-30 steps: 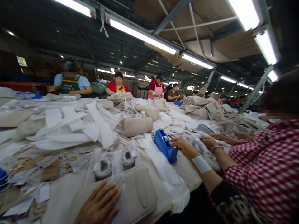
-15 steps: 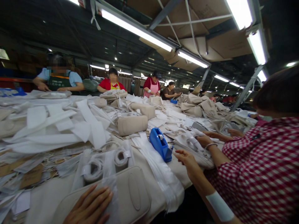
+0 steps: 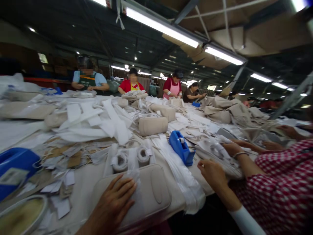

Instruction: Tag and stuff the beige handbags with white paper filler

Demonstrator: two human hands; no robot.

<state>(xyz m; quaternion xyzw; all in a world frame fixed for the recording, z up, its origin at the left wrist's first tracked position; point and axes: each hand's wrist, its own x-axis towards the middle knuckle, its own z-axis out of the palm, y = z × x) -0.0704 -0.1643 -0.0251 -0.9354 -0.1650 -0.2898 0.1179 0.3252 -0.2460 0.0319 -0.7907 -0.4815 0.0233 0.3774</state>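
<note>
My left hand [image 3: 117, 199] lies flat, fingers stretched, on a beige bag [image 3: 156, 189] with a rounded oval patch. It presses on a clear plastic strip [image 3: 133, 163] that runs over the bag's top edge. Behind that edge stand two wrapped rolls of strap, the left roll [image 3: 120, 162] and the right roll [image 3: 143, 156]. Close to the cutting end of a blue tape dispenser [image 3: 180, 147], my right hand [image 3: 212, 173] is closed with thumb and fingertips together. Whatever may be pinched there is too small to make out.
Clear plastic bags [image 3: 176, 176] hang over the table edge. Paper tags [image 3: 58, 182], another blue dispenser [image 3: 17, 168] and a round container [image 3: 24, 215] lie left. White foam strips [image 3: 93, 127] and beige bags [image 3: 153, 126] fill the middle. A co-worker's checked sleeve [image 3: 281, 173] is close right.
My view has swung left, showing the second dispenser and round container. My right hand has gone from extended fingers to a pinch beside the tape dispenser. My left hand stays on the bag.
</note>
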